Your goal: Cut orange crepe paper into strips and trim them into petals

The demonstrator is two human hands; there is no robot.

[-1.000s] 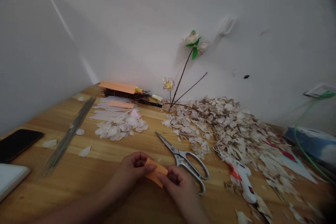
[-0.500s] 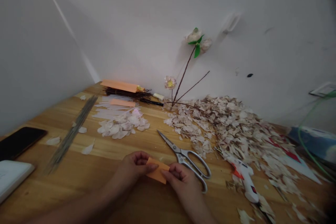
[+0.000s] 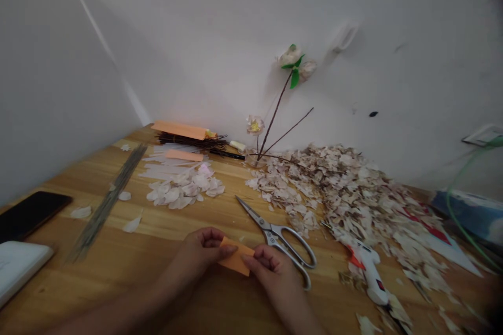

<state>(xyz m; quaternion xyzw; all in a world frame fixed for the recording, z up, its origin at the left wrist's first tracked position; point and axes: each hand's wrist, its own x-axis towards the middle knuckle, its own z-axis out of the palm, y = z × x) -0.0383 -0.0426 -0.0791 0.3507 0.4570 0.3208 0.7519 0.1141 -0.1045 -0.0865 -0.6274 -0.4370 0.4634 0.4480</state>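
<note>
A small orange piece of paper (image 3: 236, 261) is pinched at both ends, low over the table's front middle. My left hand (image 3: 208, 251) grips its left end between thumb and curled fingers. At the other end, my right hand (image 3: 271, 267) has its thumb on top and its fingers bent behind. Just beyond my right hand lies a pair of silver scissors (image 3: 264, 223), blades pointing away to the left. Part of one handle passes behind that hand.
A white glue gun (image 3: 371, 272) and a large heap of dried petals (image 3: 353, 183) cover the right side. Pale petals (image 3: 184, 188), grey wires (image 3: 112, 199) and a black phone (image 3: 37, 209) lie leftward. Flowers on brown stems (image 3: 271, 120) stand by the wall, near stacked orange paper (image 3: 181, 129).
The whole view has shifted very slightly. Both hands keep the same hold on the orange paper, and nothing else has visibly moved.
</note>
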